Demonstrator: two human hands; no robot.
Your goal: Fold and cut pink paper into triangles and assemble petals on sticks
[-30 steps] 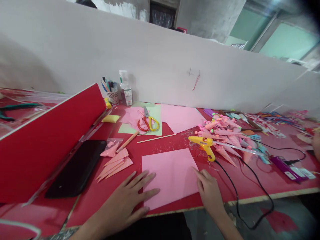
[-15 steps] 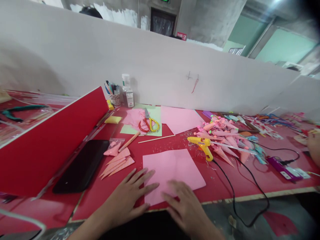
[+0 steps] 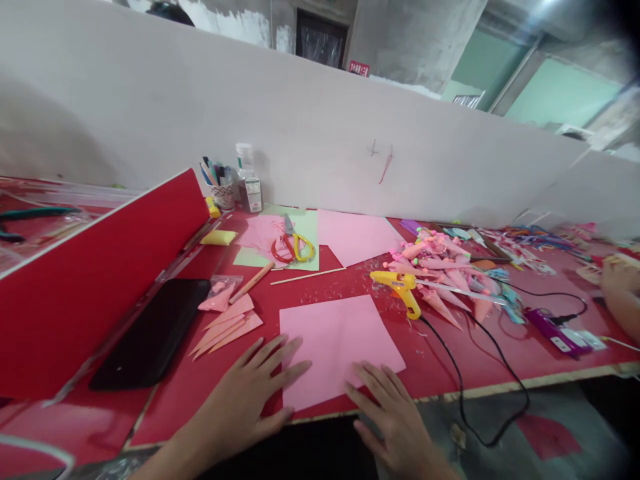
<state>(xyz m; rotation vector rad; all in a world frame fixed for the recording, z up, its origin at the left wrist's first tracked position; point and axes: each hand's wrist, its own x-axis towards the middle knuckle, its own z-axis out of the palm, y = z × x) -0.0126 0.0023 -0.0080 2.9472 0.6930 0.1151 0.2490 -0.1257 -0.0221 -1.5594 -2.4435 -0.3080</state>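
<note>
Pale pink paper (image 3: 334,337) lies flat (quite plain); left grip (image 3: 257,387), right grip (image 3: 387,413) open.

The left hand (image 3: 257,390) is held palm down over the table's near edge, fingers spread and pointed inward, thumb apart. The right hand (image 3: 387,413) is lowered at the same edge, fingers extended and slightly parted. Both forearms are angled in from the near side.
</note>
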